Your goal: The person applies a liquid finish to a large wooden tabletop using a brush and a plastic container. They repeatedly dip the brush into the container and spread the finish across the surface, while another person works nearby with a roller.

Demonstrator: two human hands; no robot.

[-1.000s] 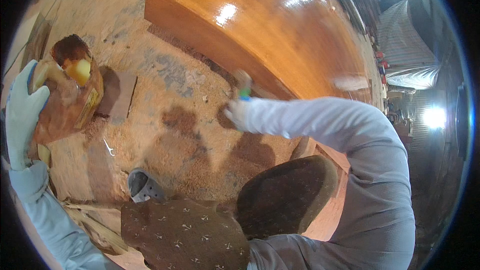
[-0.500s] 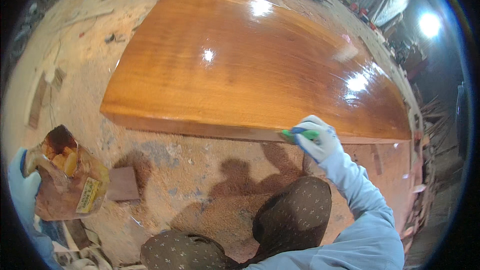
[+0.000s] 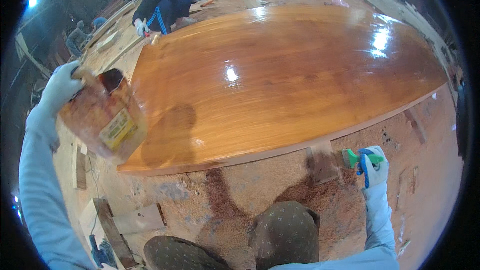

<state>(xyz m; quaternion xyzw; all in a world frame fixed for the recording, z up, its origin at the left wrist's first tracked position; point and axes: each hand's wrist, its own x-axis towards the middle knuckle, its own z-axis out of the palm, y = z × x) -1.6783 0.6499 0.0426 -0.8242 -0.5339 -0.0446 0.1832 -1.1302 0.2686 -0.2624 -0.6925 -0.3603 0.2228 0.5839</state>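
A large wooden slab [image 3: 280,80], glossy and orange-brown with wet-looking highlights, lies in front of me. My left hand [image 3: 61,90], in a white glove, is closed round the handle of a stained, cut-open plastic jug [image 3: 102,120] with a yellow label. The jug is raised over the slab's left end; dark stain marks its opening, and its contents are hidden from this angle. In my gloved right hand [image 3: 375,167] is a green-handled paintbrush [image 3: 353,158], its bristles pointing left. The brush is apart from the slab, just nearer than its front edge.
Across the slab's far left corner a co-worker [image 3: 167,2] crouches, a gloved hand [image 3: 141,27] by the edge holding something small. Wooden blocks [image 3: 322,162] support the slab. Boards [image 3: 140,219] and a dark tool [image 3: 101,252] lie at lower left. Farther back, another person [image 3: 77,37] bends down.
My left hand has lifted the jug up and toward the slab. My right hand with the brush has come away from the slab's front edge. The view has shifted, showing more of the co-worker.
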